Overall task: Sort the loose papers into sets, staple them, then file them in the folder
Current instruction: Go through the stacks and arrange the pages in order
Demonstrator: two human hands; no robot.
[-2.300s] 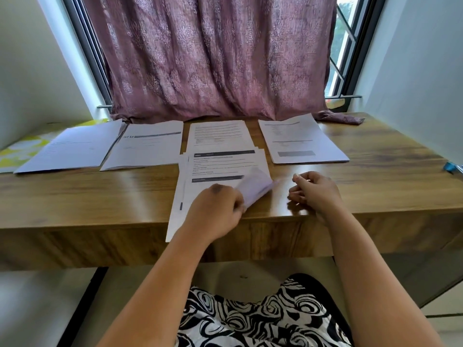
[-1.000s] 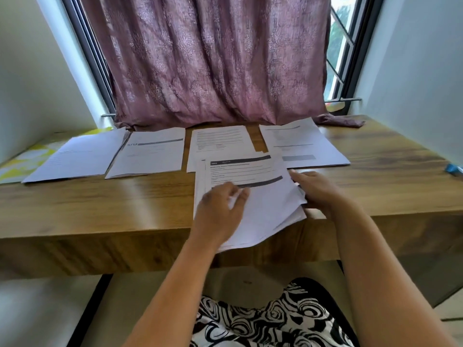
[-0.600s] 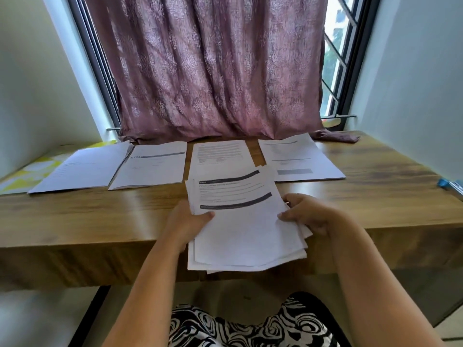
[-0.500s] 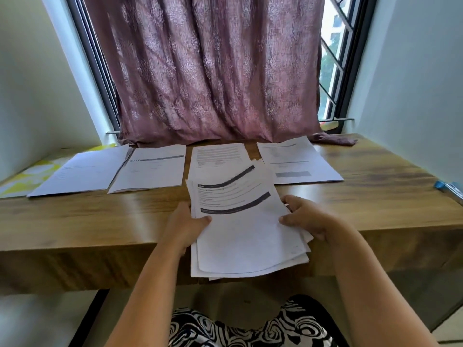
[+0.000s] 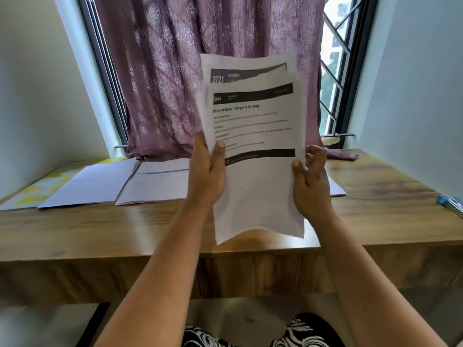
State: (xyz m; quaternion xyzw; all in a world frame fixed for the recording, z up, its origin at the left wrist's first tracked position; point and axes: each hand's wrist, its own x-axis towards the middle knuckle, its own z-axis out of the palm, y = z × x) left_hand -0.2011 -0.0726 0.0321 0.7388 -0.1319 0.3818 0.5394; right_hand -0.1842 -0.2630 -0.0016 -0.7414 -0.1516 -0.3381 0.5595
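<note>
"2721" on rear sheet (image 5: 246,71)

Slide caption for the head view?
Left hand and right hand hold paper stack upright above wooden desk.

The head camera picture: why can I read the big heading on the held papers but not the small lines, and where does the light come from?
Head view: the sheaf of papers, gripped by the left hand and right hand, is motion-blurred, so small print smears. Daylight enters the window beside the curtain, glaring on the desk. Wide-angle bowing bends the edges.
</note>
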